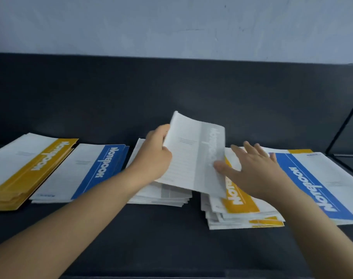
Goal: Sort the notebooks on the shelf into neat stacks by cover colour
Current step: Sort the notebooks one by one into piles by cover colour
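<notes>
Sorting is looking well under way but not finished. Three colour stacks are lying side by side along the dark shelf (171, 238): a yellow stack (30, 174) at the far left, a blue stack (87, 170) just to its right, and a grey stack (163, 195) in the middle. The yellow and blue ones are sitting fairly square, while the grey one is fanning out a little at its near edge. The left hand (153, 156) is gripping a grey notebook (193, 156) by its left edge, fingers curled round it, and is holding it tilted just above the grey stack, so this one is seemingly heading for its proper place. The right hand (256, 170) is lying open with fingers spread over the mixed pile (242, 216) on the right, its thumb touching or nearly touching the held notebook's right edge. That mixed pile is making up the work left: a yellow notebook (238, 202) is showing on top, a blue notebook (316, 188) is lying askew on its right side, and more covers are sticking out unevenly underneath, their number being too hard to tell. Squaring up the grey stack is also looking like a remaining job.
</notes>
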`<state>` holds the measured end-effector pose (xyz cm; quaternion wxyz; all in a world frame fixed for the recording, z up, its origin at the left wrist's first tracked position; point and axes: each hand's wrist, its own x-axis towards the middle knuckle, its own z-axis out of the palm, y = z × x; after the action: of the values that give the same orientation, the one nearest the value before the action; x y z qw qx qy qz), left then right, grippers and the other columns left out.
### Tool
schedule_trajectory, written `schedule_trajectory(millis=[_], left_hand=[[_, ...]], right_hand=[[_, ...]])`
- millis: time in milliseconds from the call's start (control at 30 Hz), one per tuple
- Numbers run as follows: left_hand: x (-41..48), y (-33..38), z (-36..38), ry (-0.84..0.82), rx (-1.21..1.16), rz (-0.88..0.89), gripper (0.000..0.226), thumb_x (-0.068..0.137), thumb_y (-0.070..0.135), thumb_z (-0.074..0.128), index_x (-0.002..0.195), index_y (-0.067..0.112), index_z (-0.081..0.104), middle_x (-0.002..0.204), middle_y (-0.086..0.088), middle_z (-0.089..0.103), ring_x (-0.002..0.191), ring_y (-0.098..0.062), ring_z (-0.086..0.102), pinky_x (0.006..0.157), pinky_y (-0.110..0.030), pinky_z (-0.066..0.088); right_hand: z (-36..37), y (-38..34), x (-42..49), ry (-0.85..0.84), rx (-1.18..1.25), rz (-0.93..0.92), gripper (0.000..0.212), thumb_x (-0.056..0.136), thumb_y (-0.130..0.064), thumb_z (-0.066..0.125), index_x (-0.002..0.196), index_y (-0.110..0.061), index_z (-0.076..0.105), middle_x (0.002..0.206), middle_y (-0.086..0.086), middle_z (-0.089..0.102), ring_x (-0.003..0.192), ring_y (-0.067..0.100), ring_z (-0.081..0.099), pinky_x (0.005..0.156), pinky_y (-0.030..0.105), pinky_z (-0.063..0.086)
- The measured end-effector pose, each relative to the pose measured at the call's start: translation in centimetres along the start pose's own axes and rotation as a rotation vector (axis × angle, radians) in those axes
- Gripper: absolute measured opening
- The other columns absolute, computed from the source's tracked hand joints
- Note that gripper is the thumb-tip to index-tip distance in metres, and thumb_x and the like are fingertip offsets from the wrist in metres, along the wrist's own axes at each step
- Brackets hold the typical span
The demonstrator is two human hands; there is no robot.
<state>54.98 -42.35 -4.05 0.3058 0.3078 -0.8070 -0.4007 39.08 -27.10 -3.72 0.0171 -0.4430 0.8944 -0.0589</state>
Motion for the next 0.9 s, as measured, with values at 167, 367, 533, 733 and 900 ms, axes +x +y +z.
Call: schedule_trajectory(millis=[167, 367, 533, 733, 900], left_hand=[[0.2, -3.1, -4.3, -0.079, 0.473, -0.104, 0.055, 0.094, -0.003, 0.033, 0.146, 0.016, 0.032, 0.154, -0.002, 0.016, 0.119, -0.021, 0.038, 0.087, -0.026, 0.043], [-0.7, -5.6, -3.6, -0.403, 1.008, 0.019, 0.053, 0.105, 0.024, 0.02, 0.155, 0.01, 0.01, 0.164, -0.003, 0.0, 0.15, -0.02, -0.008, 0.121, -0.043, -0.007], [-0.3, -3.0, -1.6, -0.371, 1.073, 0.014, 0.065, 0.103, 0.048, 0.016, 0.15, 0.003, 0.021, 0.16, -0.014, 0.014, 0.149, -0.028, -0.002, 0.12, -0.047, -0.004], [-0.5, 2.0, 2.7, -0.391, 0.623, 0.033, 0.055, 0.096, 0.06, 0.036, 0.122, 0.013, 0.048, 0.134, -0.004, 0.051, 0.127, -0.025, 0.041, 0.094, -0.037, 0.036], [0.0, 2.7, 5.8, -0.304, 0.586, 0.061, 0.062, 0.091, 0.061, 0.046, 0.137, 0.019, 0.043, 0.144, -0.004, 0.043, 0.133, -0.025, 0.035, 0.104, -0.039, 0.035]], right_hand=[[0.8, -4.3, 0.5, -0.085, -0.035, -0.066, 0.08, 0.086, -0.075, 0.026, 0.151, -0.028, 0.022, 0.161, 0.004, 0.006, 0.148, 0.025, 0.001, 0.117, 0.052, 0.002], [2.2, -4.0, 0.2, -0.197, -0.029, 0.11, 0.091, 0.079, -0.082, 0.027, 0.15, -0.026, 0.021, 0.159, 0.009, 0.009, 0.146, 0.032, 0.007, 0.115, 0.051, 0.017], [1.9, -0.2, -0.5, -0.199, 0.068, 0.303, 0.105, 0.069, -0.086, 0.011, 0.149, -0.019, 0.026, 0.158, 0.012, 0.014, 0.144, 0.035, 0.013, 0.115, 0.054, 0.018], [0.8, 1.8, -1.6, -0.112, 0.029, 0.409, 0.116, 0.052, -0.092, 0.039, 0.129, -0.007, 0.049, 0.143, 0.013, 0.042, 0.134, 0.032, 0.037, 0.105, 0.047, 0.039], [1.3, 3.4, -1.8, 0.134, 0.108, 0.375, 0.101, 0.061, -0.077, 0.065, 0.129, -0.007, 0.037, 0.128, 0.008, 0.046, 0.118, 0.025, 0.046, 0.093, 0.036, 0.044]])
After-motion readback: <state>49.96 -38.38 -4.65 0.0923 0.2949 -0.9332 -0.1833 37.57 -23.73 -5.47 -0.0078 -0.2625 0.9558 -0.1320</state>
